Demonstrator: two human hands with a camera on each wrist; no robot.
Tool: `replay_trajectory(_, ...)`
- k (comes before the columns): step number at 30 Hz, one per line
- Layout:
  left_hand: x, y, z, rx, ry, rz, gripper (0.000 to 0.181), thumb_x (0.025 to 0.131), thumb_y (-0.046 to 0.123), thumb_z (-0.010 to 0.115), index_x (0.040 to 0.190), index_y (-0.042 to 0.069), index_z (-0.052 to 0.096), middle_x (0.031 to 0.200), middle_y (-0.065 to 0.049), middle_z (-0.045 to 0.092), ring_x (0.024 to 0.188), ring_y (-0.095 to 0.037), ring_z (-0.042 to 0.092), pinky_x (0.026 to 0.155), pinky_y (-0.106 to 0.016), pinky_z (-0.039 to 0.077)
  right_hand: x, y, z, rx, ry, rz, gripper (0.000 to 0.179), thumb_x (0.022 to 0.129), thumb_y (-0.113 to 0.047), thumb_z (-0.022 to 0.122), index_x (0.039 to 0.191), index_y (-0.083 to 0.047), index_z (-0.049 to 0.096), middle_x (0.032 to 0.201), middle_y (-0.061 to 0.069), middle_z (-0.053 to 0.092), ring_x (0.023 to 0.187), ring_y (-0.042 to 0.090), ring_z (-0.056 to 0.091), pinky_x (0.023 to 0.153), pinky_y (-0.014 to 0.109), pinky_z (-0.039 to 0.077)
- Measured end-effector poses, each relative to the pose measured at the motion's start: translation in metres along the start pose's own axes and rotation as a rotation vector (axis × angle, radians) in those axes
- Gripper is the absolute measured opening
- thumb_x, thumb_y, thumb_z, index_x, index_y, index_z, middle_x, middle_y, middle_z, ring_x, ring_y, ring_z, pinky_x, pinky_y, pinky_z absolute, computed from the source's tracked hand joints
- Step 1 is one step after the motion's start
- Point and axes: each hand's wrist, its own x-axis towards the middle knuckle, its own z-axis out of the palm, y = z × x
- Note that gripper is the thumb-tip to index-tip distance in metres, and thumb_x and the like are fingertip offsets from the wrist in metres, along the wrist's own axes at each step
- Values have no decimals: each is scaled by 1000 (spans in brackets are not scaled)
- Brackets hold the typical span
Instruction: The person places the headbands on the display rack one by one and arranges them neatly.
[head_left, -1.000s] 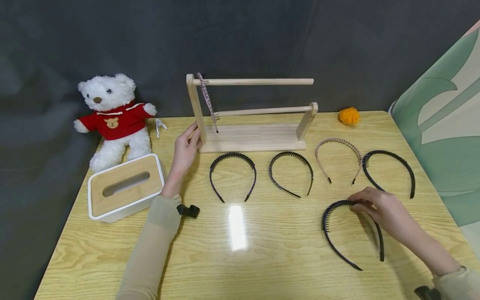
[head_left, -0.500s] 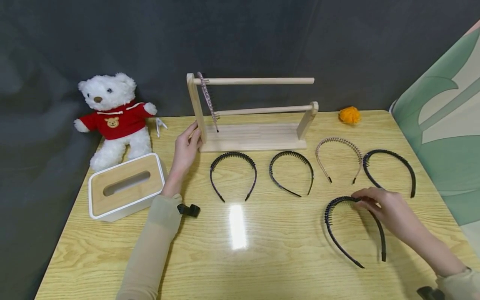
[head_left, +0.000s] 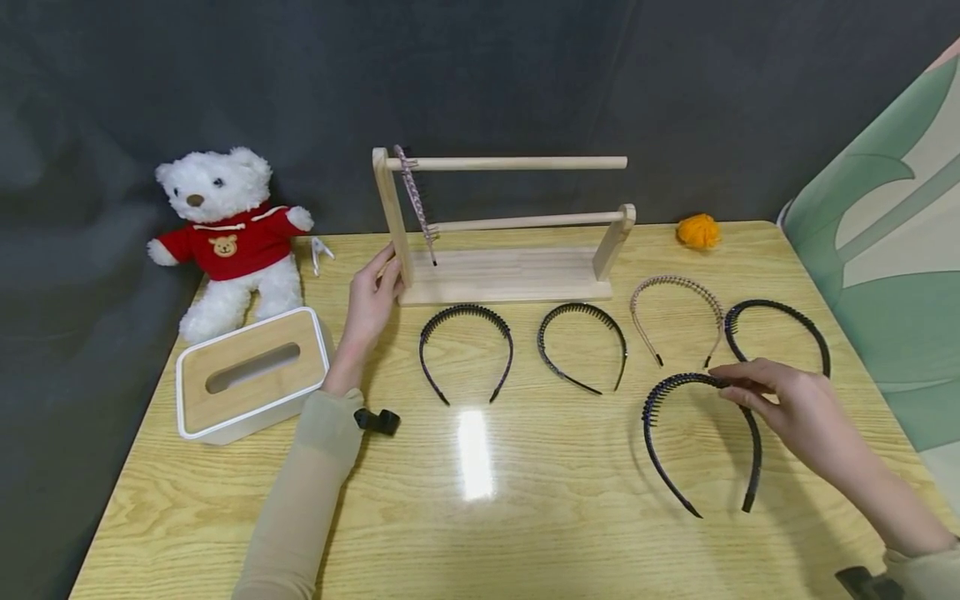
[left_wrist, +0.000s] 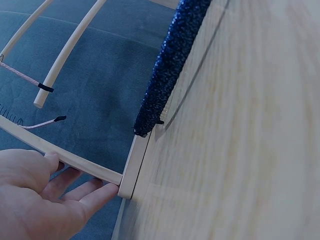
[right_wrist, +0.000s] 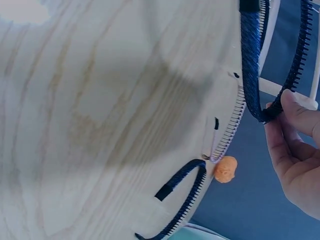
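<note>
right hand (head_left: 798, 408) pinches a black headband (head_left: 675, 381) over the right of the bench (head_left: 562, 483); left hand (head_left: 372, 300) grips the left end of the rack (head_left: 517, 285). lifting seems underway; next likely needs a steady carry.

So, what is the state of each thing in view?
Wooden rack, upright
Left hand, gripping the rack
Dark headband, held up
Right hand, pinching that headband
Patterned headband, set on the rack
Other four headbands, lying on the table
Teddy bear, upright
Tissue box, top on
White clip, open or closed unclear
</note>
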Motion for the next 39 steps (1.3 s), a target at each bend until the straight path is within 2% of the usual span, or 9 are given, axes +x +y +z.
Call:
replay_trajectory(4,0,0,0,5,1,10,45,116,8,46,160,-1,46,161,-27,45,140,-43,53,115,-41,51,2,-3,-4,15,-9,1,34,77,11,88,107,-4,83,95,7,80,87,-9,66,66,2,51)
replay_trajectory(7,0,0,0,3,1,10,45,116,7,47,160,-1,46,160,-27,46,140,-43,53,115,-42,51,3,-4,-6,24,-18,-6,35,76,11,88,106,-5,83,92,3,78,85,-10,64,63,4,51)
replay_trajectory(11,0,-1,0,4,3,12,45,115,7,47,160,-1,46,159,-28,47,139,-43,54,114,-42,52,5,-6,-7,29,-23,-2,34,78,10,88,106,-7,83,92,1,78,85,-8,65,63,5,52)
replay_trajectory(16,0,-2,0,7,0,16,45,116,8,46,160,-1,47,159,-27,47,140,-43,53,115,-43,51,6,-8,-10,38,-24,24,32,81,10,87,106,-8,81,96,4,79,92,-14,62,70,2,52)
replay_trajectory(25,0,-2,0,-1,-1,14,45,116,7,46,160,-1,46,160,-27,47,140,-42,53,116,-42,50,8,-12,-15,11,-36,83,31,83,8,87,110,-6,80,95,5,80,81,-7,65,60,6,50)
replay_trajectory(30,0,-1,0,-2,1,16,45,116,7,46,160,-1,46,159,-27,47,140,-42,53,115,-42,51,8,-14,-18,23,-56,111,29,87,6,85,112,-7,79,95,6,80,85,-10,65,59,6,49)
replay_trajectory(35,0,-1,1,-2,0,16,45,116,7,46,160,-1,46,159,-27,47,140,-42,53,115,-42,51,9,-18,-20,60,-36,106,33,83,11,86,110,-7,79,95,7,80,83,-15,63,59,5,50)
replay_trajectory(39,0,0,1,-11,1,22,45,116,6,46,159,-2,46,158,-28,48,139,-43,54,114,-41,52,11,-21,-22,111,-33,124,33,81,11,87,106,-10,80,91,-1,79,79,-13,65,58,6,50)
